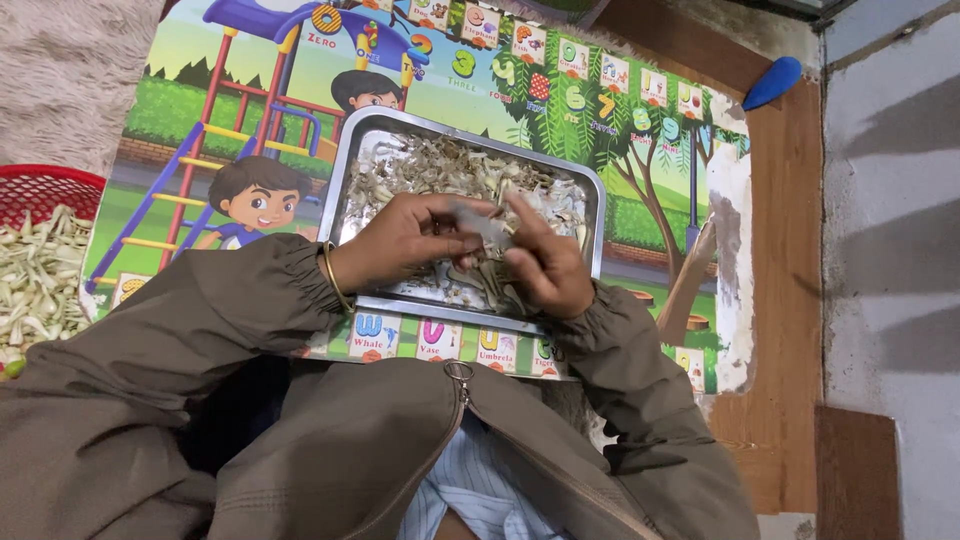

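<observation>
A rectangular metal tray (pixel 350 170) lies on a colourful children's picture board (pixel 200 120) and holds a heap of pale dried bits (pixel 440 165). Over the tray's near half my left hand (pixel 400 240) and my right hand (pixel 545 262) meet. Both pinch one small pale grey piece (pixel 487 228) between their fingertips. A thin gold bangle (pixel 333 280) circles my left wrist. Brown jacket sleeves cover both arms.
A red basket (pixel 45 190) full of pale green pods (pixel 35 275) stands at the left edge. A fluffy beige rug (pixel 70 70) lies at top left. A wooden floor strip and a grey wall (pixel 890 200) are on the right, with a blue object (pixel 772 82) near the board's far corner.
</observation>
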